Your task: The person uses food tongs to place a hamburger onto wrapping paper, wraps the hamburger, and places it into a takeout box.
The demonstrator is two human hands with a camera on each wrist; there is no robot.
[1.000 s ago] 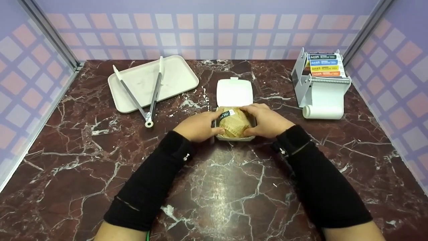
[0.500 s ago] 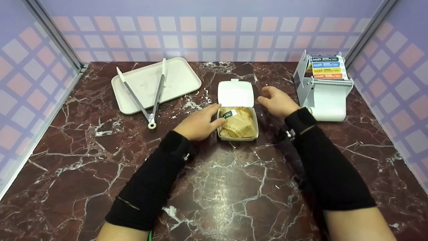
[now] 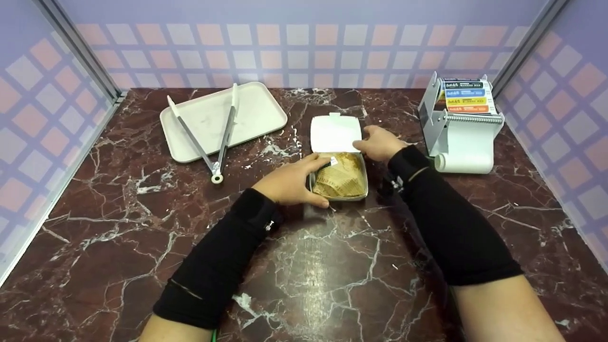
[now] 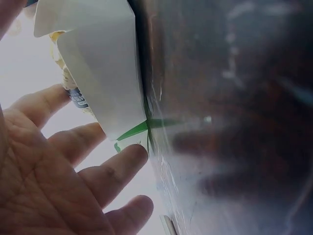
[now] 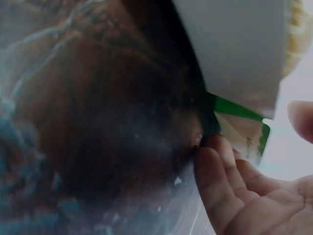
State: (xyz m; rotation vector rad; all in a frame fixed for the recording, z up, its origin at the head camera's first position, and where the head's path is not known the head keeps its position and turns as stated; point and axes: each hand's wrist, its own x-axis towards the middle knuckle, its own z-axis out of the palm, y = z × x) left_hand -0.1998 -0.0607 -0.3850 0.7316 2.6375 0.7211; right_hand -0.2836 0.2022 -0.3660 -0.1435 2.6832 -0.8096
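Note:
A white clamshell burger box [image 3: 365, 176] stands with its lid [image 3: 335, 134] folded back flat. Inside it sits a burger wrapped in printed brown paper [image 3: 338, 179]. My left hand [image 3: 290, 183] lies at the box's left side, fingers over the burger's upper left and thumb by the front corner. In the left wrist view its spread fingers reach along the white box wall [image 4: 105, 73]. My right hand [image 3: 382, 144] is at the lid's right edge. The right wrist view has its fingertips beside the green-edged lid [image 5: 242, 132], thumb apart from them.
Metal tongs with white tips [image 3: 223, 137] lie spread across a cream tray [image 3: 259, 111] at the back left. A metal dispenser [image 3: 430, 123] with colored label boxes and a white paper roll [image 3: 465, 163] stands at the back right. Patterned walls border the marble tabletop.
My right hand left the box's right side, swung out right, then came in to the lid's right edge. My left hand shifted slightly right, its thumb moving down to the front corner.

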